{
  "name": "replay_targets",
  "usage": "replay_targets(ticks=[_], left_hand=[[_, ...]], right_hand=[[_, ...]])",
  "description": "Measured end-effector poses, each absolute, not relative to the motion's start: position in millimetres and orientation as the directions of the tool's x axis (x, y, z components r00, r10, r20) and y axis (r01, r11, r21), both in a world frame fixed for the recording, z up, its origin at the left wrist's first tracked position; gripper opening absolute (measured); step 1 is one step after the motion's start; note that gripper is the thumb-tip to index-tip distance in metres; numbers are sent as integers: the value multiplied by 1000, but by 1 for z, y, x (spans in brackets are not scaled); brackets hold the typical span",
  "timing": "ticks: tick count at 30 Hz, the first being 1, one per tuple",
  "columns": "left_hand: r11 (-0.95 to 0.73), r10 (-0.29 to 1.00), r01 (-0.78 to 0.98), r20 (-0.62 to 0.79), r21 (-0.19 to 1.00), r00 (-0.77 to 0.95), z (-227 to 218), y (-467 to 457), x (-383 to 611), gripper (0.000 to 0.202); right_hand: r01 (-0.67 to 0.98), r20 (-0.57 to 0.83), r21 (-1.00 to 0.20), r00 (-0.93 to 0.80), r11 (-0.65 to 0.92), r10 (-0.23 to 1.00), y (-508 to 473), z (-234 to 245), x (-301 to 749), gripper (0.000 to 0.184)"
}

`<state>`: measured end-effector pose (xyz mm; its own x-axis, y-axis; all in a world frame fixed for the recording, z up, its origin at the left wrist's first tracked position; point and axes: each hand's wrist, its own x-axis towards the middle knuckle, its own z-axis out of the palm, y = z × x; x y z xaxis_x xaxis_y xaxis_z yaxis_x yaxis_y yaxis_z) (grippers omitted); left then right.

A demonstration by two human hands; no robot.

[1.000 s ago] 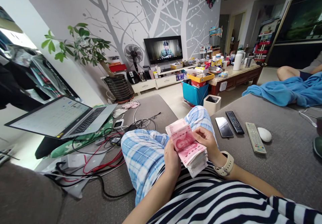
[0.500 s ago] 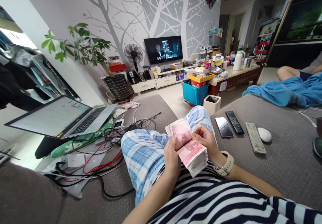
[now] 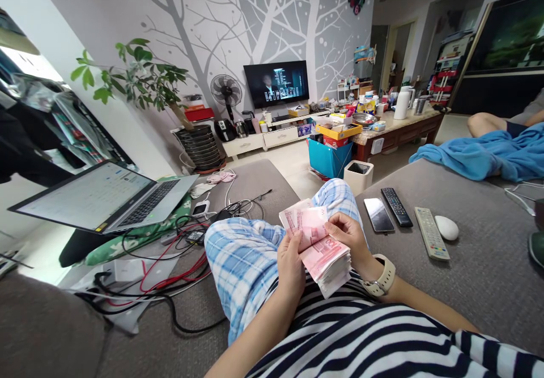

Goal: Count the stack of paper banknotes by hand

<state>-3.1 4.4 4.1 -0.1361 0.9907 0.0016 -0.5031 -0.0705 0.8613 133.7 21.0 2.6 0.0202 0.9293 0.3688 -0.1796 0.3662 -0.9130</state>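
Note:
A thick stack of pink banknotes rests over my lap, above my plaid trousers. My left hand is wrapped round the stack's left side, thumb pressed on the top notes. My right hand, with a pale watch at the wrist, pinches the near end of the top notes, which are folded up and away from the stack.
A phone, two remotes and a white mouse lie on the grey sofa to my right. An open laptop and tangled cables sit to my left. Another person's leg lies by a blue blanket.
The top notes, flat on the stack a second ago, have been peeled up and folded forward by my fingers. The picture on the TV screen has changed.

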Motion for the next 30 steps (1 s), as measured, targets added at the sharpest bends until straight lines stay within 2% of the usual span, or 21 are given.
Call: replay_targets(ticks=[3,8,14,21,30], left_hand=[[-89,984,-433,12,897,-179,7,4,-3,21],[-158,933,-210,77,965,-351,10,4,-6,26],[-157,926,-54,128,986,-354,20,-2,-9,27],[-185,916,-105,132,977,-380,23,-1,-6,28],[-235,936,-98,198,967,-290,20,-3,-9,23]], right_hand=[[-192,356,-915,26,354,934,20,5,133,25],[-207,358,-911,29,356,933,19,5,132,24],[-236,337,-913,17,332,941,19,6,132,25],[-253,331,-912,12,323,943,20,2,133,24],[-274,324,-908,17,316,946,19,3,132,25]])
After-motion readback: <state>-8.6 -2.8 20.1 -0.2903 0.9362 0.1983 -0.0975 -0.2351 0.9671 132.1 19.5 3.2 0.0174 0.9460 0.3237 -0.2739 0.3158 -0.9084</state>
